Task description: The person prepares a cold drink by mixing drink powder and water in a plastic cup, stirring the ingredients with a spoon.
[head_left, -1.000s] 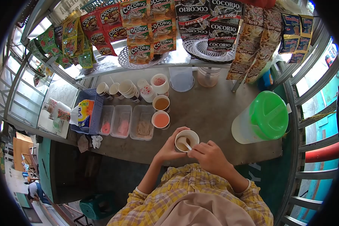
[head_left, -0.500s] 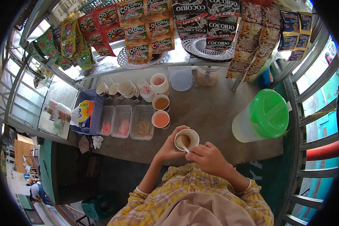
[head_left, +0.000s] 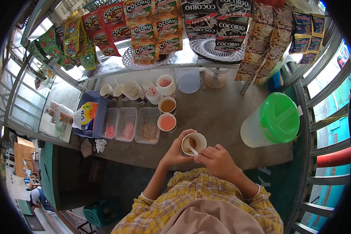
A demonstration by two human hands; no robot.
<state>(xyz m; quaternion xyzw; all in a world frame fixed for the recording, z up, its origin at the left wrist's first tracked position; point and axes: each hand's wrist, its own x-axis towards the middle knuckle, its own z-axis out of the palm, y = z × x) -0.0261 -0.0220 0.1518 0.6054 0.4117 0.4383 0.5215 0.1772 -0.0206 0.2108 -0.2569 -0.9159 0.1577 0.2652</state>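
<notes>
My left hand [head_left: 176, 151] is wrapped around a paper cup [head_left: 202, 141] from its left side, close to the counter's near edge. Brown liquid shows inside the cup. Between the closed fingers of my right hand [head_left: 218, 161] is the handle of a white plastic spoon [head_left: 191, 149], its bowl dipping into the cup. Beyond my hands stand a cup of pink-orange drink [head_left: 167, 123] and a cup of brown drink [head_left: 168, 106], one behind the other. Part of the spoon's bowl is hidden in the liquid.
Plastic tubs with pink and brown powder [head_left: 147, 130] sit left of the cups, beside a blue basket [head_left: 99, 113]. Stacked paper cups [head_left: 132, 91] stand behind. A green-lidded jug [head_left: 280, 117] is at right. Drink sachets [head_left: 154, 31] hang overhead. A person [head_left: 38, 198] is far left.
The spoon has shifted slightly inside the cup, its bowl now nearer the left wall. Both hands keep their hold, and the cup stays in nearly the same place.
</notes>
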